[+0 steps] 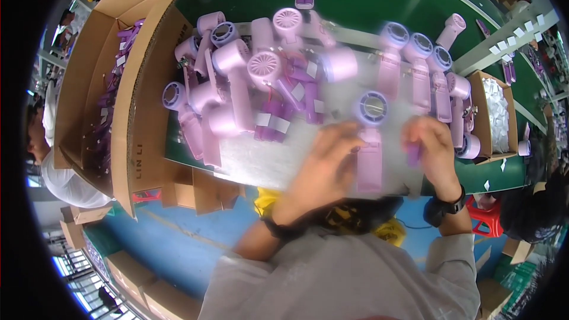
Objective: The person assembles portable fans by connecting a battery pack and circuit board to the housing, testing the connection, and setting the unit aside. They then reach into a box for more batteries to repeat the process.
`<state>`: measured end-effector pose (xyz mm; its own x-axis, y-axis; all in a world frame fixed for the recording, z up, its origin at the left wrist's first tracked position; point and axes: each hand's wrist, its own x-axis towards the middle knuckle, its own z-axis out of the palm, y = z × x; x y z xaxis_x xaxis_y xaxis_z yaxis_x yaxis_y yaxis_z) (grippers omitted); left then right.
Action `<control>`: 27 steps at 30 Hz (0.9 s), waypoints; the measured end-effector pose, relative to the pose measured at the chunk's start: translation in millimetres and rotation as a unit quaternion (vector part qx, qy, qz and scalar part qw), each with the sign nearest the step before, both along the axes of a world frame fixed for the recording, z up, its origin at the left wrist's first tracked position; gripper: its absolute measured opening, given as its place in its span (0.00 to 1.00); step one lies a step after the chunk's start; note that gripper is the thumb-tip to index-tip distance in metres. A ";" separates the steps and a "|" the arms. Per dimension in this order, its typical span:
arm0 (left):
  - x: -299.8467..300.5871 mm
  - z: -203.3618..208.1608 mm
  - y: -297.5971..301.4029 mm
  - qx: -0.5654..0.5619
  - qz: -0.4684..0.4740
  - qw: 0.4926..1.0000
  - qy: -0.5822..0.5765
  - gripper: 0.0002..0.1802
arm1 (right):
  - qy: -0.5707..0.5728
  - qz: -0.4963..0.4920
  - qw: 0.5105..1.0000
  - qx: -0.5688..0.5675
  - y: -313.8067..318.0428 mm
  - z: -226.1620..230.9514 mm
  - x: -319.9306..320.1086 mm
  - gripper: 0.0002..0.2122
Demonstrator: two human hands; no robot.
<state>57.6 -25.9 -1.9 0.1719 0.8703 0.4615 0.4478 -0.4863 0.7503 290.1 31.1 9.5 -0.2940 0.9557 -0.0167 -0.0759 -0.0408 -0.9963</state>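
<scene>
A pink handheld fan (370, 163) with a lilac ring on its head lies in front of me, the inner side of its handle facing up. My left hand (326, 163) grips the fan's handle from the left, thumb and fingers just below the head. To the right of the fan, my right hand (431, 139) is closed on a purple battery (413, 155), which pokes out below the fingers. Both hands are slightly blurred. Several purple batteries (274, 121) with white tabs lie loose beyond my left hand.
Pink fans (234, 92) are heaped at the left, with another row of fans (421, 77) at the right. A large cardboard box (145, 89) of batteries stands far left. A small box (510, 154) of white pieces is at the right. A worker (74, 181) is at the left.
</scene>
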 end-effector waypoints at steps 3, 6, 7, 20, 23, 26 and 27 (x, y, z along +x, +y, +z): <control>-1.9 -11.7 2.1 -0.058 0.009 0.998 0.001 0.18 | -0.137 0.041 0.989 0.040 -4.9 13.0 -12.8 0.12; -2.4 -17.3 2.0 -0.100 0.010 0.995 -0.006 0.17 | -0.350 0.077 0.911 0.202 -10.3 15.4 -35.2 0.08; -3.2 -15.4 0.6 -0.109 -0.001 0.994 -0.017 0.17 | -0.339 0.074 0.906 0.241 -11.4 7.1 -36.7 0.08; -8.9 3.5 -3.8 -0.181 -0.055 0.977 -0.099 0.20 | -0.289 0.058 0.925 0.238 -23.7 -3.4 -48.0 0.08; -12.2 0.0 -2.4 -0.196 -0.064 0.972 -0.116 0.21 | -0.288 0.061 0.929 0.224 -25.3 -0.8 -48.6 0.07; -16.7 -8.2 -0.6 -0.158 -0.094 0.978 -0.098 0.22 | -0.301 0.064 0.927 0.215 -27.4 0.3 -49.3 0.07; -17.1 -9.7 -0.8 -0.136 -0.080 0.984 -0.082 0.21 | -0.307 0.065 0.923 0.222 -27.7 0.3 -49.9 0.07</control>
